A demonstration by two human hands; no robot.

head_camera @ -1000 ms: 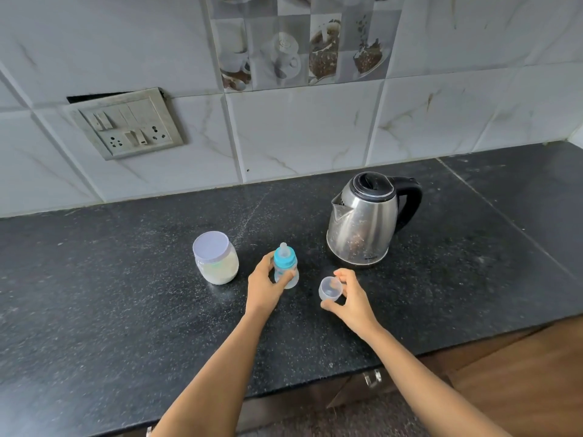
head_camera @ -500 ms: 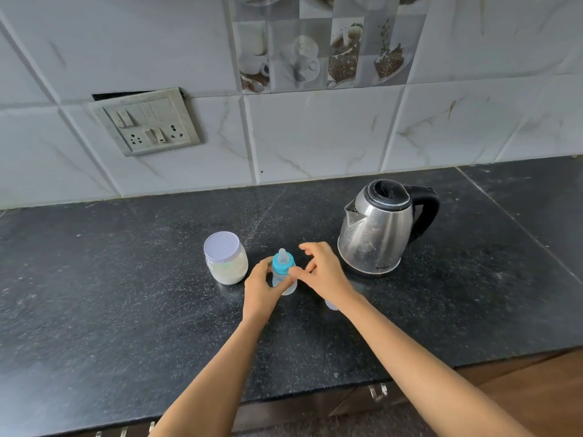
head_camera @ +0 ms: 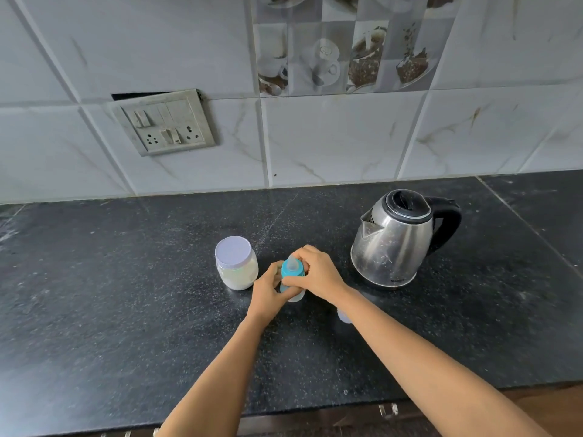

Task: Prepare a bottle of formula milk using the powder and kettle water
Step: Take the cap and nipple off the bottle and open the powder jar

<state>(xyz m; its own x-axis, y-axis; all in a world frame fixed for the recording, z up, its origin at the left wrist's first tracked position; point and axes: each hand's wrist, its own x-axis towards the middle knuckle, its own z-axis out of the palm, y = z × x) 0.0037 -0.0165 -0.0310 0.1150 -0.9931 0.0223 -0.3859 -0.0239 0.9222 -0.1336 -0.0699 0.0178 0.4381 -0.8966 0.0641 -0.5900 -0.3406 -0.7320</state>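
Bottle [head_camera: 291, 272] — small and clear, with a blue screw collar and a pale teat — upright on the black speckled counter [head_camera: 126, 294], between the powder jar [head_camera: 236, 263] on its left and the kettle [head_camera: 394, 244] on its right. Left hand [head_camera: 268, 291]: fingers and thumb curled round the bottle's clear lower body, gripping it. Right hand [head_camera: 318, 275]: closed over the top from the kettle side, thumb and fingers wrapped round the blue collar, so both hands hold the one bottle. Jar: clear, part filled with white powder, flat pale lid on, just beside the left hand. Kettle: steel body, black lid down, black handle turned right, spout toward the jar — apart from both hands. A small clear cap [head_camera: 344, 317] lies on the counter, mostly hidden under the right forearm. Behind, the grey tiled wall [head_camera: 331, 137] carries a tilted switch plate [head_camera: 164, 123].
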